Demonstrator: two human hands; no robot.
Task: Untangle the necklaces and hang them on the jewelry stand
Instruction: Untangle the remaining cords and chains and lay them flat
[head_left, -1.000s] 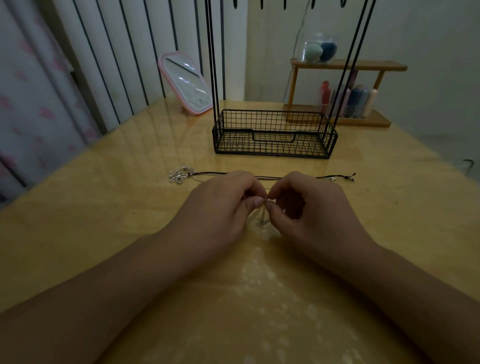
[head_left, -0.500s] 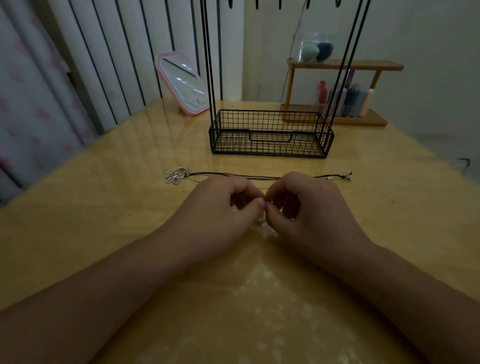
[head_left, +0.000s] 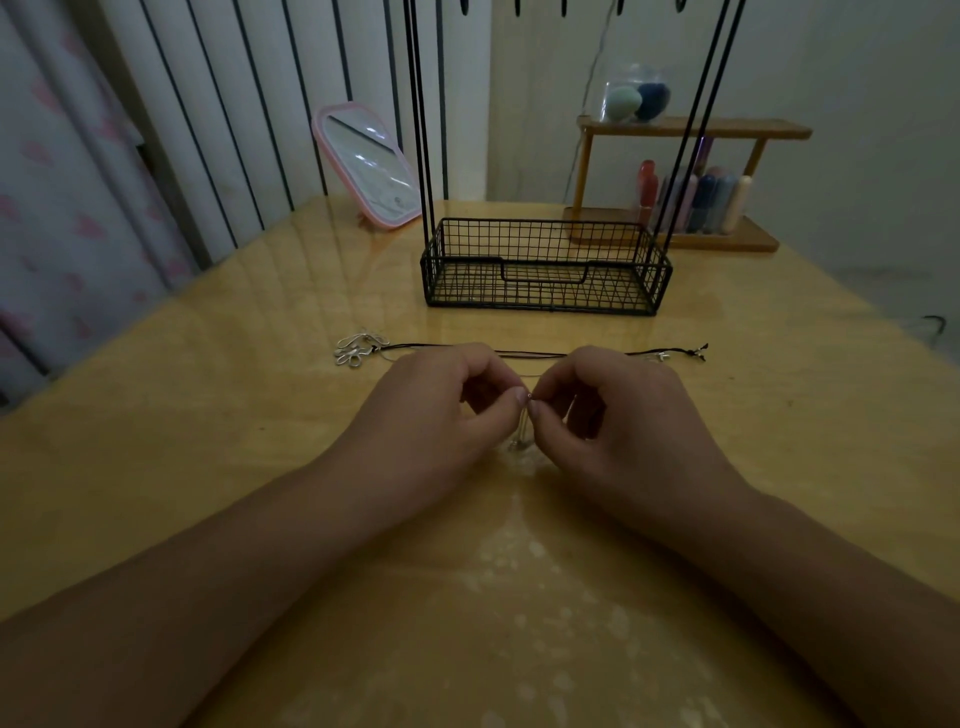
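Nearest, well short of the jewelry stand (head_left: 545, 270), the left hand (head_left: 441, 410) and right hand (head_left: 618, 415) meet, both pinched on a fine silver chain (head_left: 521, 434) dangling to the worktop (head_left: 208, 441). It looks light, limp and slippery: best gripped near the clasp. Beyond the hands, toward the stand, lies a black cord necklace (head_left: 530, 355).

A thin black cord necklace (head_left: 530, 355) lies straight on the table, near the tall black wire jewelry stand (head_left: 545, 270).
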